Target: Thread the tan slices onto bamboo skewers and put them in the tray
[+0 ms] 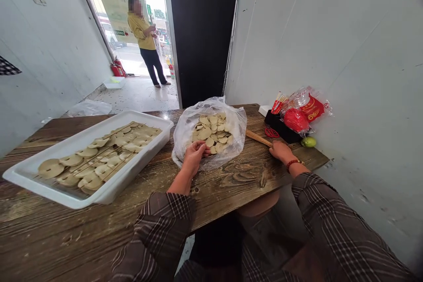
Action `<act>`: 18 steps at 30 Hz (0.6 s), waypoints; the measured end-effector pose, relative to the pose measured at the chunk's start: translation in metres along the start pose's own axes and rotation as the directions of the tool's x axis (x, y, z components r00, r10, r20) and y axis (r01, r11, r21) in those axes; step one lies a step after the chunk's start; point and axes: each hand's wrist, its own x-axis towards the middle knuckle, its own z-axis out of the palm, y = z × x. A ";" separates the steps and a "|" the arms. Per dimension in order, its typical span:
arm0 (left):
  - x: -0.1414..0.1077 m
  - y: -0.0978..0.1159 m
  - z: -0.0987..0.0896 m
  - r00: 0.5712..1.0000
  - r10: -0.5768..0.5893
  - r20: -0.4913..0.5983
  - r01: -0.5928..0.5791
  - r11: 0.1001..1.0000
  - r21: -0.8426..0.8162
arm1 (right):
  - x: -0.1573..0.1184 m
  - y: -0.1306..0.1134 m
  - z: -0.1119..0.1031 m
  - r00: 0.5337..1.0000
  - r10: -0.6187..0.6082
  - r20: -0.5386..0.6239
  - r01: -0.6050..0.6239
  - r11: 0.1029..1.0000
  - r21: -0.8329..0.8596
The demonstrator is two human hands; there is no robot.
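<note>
A clear plastic bag [238, 125] stands open on the wooden table, full of flat, round, beige slices [211, 131]. My left hand [195, 155] reaches over its near edge, thumb and fingers drawn together beside the slices; what is between them, if anything, I cannot make out. To the right, my right hand [281, 152] is closed at the near end of a bundle of thin wooden skewers [259, 138] lying on the table. In the white tray [127, 174] on the left, more slices [107, 165] are threaded in rows on skewers.
A black box [280, 127] at the back right holds red-and-clear packets [306, 112]. Red-handled scissors [271, 132] lie beside it, and a green fruit [308, 142] is near the wall. The table's front edge [231, 209] runs below my arms. A person [142, 26] stands in the doorway.
</note>
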 end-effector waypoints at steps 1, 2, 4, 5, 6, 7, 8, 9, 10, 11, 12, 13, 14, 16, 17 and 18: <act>0.000 0.000 0.000 1.000 0.002 0.002 -0.002 1.000 0.000 | 0.000 0.002 0.001 1.000 0.001 0.006 -0.001 1.000 0.003; 0.000 0.000 0.000 1.000 0.005 0.006 -0.005 1.000 0.000 | 0.001 0.004 0.001 1.000 0.006 0.016 -0.006 1.000 0.005; 0.000 0.000 0.001 1.000 0.008 0.013 -0.008 1.000 -0.001 | 0.005 0.007 -0.001 0.999 0.021 0.047 -0.021 1.000 0.011; 0.000 0.000 0.001 1.000 0.010 0.014 -0.010 1.000 -0.003 | 0.008 0.008 -0.002 0.998 0.029 0.063 -0.030 0.999 0.013; -0.001 0.000 0.001 1.000 0.009 0.013 -0.009 1.000 -0.004 | 0.010 0.008 -0.003 0.996 0.038 0.078 -0.040 0.999 0.016; -0.001 0.000 0.001 1.000 0.009 0.012 -0.009 1.000 -0.005 | 0.012 0.008 -0.004 0.995 0.050 0.091 -0.052 0.998 0.018; -0.001 0.000 0.002 1.000 0.008 0.011 -0.008 1.000 -0.006 | 0.013 0.007 -0.005 0.993 0.063 0.102 -0.066 0.998 0.022; -0.001 0.000 0.002 1.000 0.008 0.010 -0.008 1.000 -0.006 | 0.014 0.006 -0.005 0.991 0.077 0.108 -0.080 0.996 0.027; -0.001 0.000 0.002 1.000 0.009 0.008 -0.009 1.000 -0.005 | 0.013 0.005 -0.005 0.990 0.090 0.109 -0.094 0.995 0.034; -0.001 0.000 0.003 1.000 0.010 0.007 -0.010 1.000 -0.004 | 0.013 0.005 -0.004 0.989 0.103 0.104 -0.108 0.993 0.043; -0.001 -0.001 0.003 1.000 0.013 0.006 -0.013 1.000 -0.005 | 0.012 0.005 -0.002 0.989 0.114 0.095 -0.120 0.991 0.055; 0.000 -0.001 0.004 1.000 0.017 0.006 -0.017 1.000 -0.005 | 0.010 0.005 -0.001 0.989 0.126 0.080 -0.131 0.989 0.070; 0.001 -0.002 0.004 1.000 0.019 0.005 -0.019 1.000 -0.006 | 0.009 0.007 0.001 0.989 0.137 0.062 -0.143 0.986 0.088; 0.002 -0.004 0.005 1.000 0.019 0.005 -0.019 1.000 -0.008 | 0.005 0.011 0.004 0.986 0.164 0.016 -0.165 0.977 0.133; 0.003 -0.005 0.005 1.000 0.017 -0.001 -0.017 1.000 -0.008 | 0.003 0.014 0.005 0.984 0.177 -0.010 -0.173 0.972 0.161; 0.004 -0.006 0.006 1.000 0.013 -0.010 -0.013 1.000 -0.007 | 0.001 0.016 0.006 0.981 0.188 -0.040 -0.177 0.965 0.193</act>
